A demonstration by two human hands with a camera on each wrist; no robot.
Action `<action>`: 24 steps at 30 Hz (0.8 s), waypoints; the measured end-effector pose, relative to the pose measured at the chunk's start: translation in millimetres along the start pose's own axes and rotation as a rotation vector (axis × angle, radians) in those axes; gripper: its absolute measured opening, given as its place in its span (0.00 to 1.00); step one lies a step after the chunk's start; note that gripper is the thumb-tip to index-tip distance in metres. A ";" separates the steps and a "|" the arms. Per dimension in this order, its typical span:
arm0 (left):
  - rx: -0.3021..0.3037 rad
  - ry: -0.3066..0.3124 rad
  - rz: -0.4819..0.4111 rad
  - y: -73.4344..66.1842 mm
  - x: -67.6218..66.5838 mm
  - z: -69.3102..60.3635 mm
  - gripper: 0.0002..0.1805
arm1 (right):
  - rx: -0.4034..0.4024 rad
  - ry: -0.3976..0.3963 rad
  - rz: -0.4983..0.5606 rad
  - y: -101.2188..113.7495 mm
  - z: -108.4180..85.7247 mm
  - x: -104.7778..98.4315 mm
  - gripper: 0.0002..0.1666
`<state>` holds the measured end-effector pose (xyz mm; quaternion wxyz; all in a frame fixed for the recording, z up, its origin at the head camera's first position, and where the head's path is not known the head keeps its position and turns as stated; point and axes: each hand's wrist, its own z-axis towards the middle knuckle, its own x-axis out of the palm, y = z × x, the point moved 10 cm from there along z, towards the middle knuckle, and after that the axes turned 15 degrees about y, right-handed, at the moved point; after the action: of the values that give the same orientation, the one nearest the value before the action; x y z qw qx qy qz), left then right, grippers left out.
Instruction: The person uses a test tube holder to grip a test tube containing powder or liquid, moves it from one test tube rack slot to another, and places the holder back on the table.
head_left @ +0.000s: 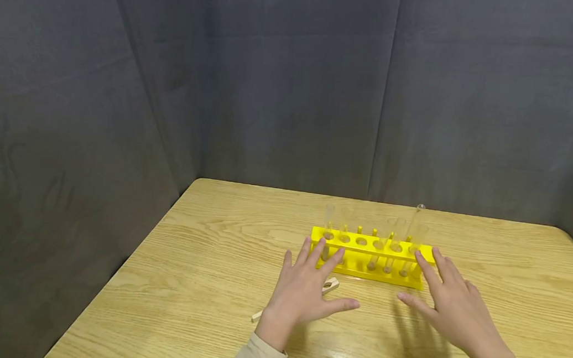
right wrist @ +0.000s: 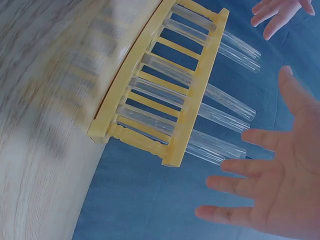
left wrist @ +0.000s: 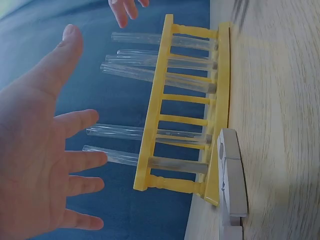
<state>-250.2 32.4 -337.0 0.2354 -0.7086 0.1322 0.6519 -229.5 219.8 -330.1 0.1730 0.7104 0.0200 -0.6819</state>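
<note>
A yellow test tube rack (head_left: 367,274) stands on the table with several clear test tubes (head_left: 330,218) upright or slightly tilted in its holes. Two are toward its left end and the others toward its right. My left hand (head_left: 301,291) hovers before the left end, fingers spread and holding nothing. Off the right end, my right hand (head_left: 457,310) is likewise spread and bare. Both wrist views show gaps between the hands and the rack (left wrist: 154,107). A wooden test tube clamp (left wrist: 233,175) lies on the table, partly hidden beneath my left hand in the head view.
The wood-grain table (head_left: 201,251) carries the rack and clamp. Dark cloth (head_left: 291,107) hangs behind the table's far edge and along its left side. A bright light reflection shows near the front.
</note>
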 end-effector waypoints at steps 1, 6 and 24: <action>0.000 0.001 0.000 0.2 0.4 0.1 0.46 | -0.004 -0.009 0.000 0.0 0.0 -0.7 0.48; 0.005 0.011 -0.007 1.2 2.4 0.8 0.46 | -0.026 -0.062 -0.011 -0.1 0.4 -5.8 0.45; 0.018 0.000 -0.008 2.6 2.8 -3.0 0.45 | -0.036 -0.108 0.034 -3.6 1.4 -11.7 0.37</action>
<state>-248.5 29.1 -340.1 0.2444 -0.7069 0.1354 0.6498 -232.6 225.2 -319.5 0.1981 0.6696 0.0109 -0.7157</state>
